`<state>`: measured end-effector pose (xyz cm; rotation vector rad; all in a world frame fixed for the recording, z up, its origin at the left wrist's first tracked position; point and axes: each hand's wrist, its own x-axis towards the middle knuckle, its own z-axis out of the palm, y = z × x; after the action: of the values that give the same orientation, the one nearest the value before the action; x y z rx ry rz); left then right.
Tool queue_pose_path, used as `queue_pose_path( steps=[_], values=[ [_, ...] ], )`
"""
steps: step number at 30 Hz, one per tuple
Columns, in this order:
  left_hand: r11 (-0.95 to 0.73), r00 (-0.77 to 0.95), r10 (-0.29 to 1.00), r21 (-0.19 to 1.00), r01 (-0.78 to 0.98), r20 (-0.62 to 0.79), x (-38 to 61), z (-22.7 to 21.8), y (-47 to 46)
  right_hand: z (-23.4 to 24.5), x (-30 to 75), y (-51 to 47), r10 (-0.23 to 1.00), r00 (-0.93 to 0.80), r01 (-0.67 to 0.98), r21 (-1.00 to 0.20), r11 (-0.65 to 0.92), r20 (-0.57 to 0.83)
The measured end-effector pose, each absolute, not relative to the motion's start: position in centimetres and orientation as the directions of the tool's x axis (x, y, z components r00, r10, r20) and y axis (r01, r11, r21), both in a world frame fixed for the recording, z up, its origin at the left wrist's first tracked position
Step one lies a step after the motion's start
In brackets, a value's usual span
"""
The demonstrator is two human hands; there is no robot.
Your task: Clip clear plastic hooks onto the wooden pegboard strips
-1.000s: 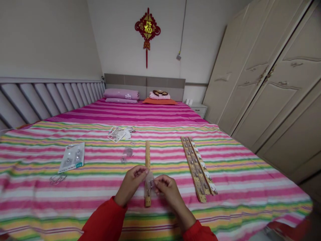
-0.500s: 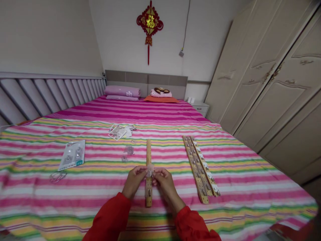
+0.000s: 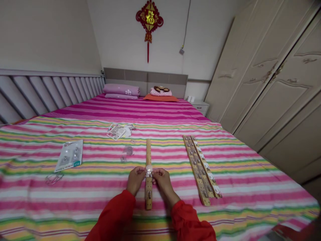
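Left hand (image 3: 135, 180) and right hand (image 3: 163, 182): fingers pressed together, both pinching a small adhesive hook (image 3: 149, 172) at a wooden strip (image 3: 148, 197) lying lengthwise on a striped bedsheet (image 3: 32, 187). Also on the bed: two hook-fitted wooden strips (image 3: 198, 170), to the right; a carded hook pack (image 3: 69, 155), to the left; loose packaging (image 3: 116, 131), ahead.

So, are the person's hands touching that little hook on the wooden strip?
Touching. The head view shows the left hand and right hand closing on either side of the hook, with their fingertips against it.
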<state>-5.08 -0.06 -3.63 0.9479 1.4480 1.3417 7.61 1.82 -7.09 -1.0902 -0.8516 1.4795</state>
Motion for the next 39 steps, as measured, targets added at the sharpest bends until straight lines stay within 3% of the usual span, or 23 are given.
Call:
queue_pose_path(
  steps=[24,39],
  values=[
    [0.147,-0.266,0.955,0.989,0.03,-0.134,-5.2,-4.9,0.4,-8.0,7.0,1.7,0.977,0.036,-0.284,-0.939,-0.193,-0.211],
    [0.242,-0.31,0.924,0.97,0.015,-0.226,-5.3,-5.2,1.1,-8.4,6.8,2.1,0.96,0.05,-0.227,-0.939,-0.258,-0.276]
  ],
)
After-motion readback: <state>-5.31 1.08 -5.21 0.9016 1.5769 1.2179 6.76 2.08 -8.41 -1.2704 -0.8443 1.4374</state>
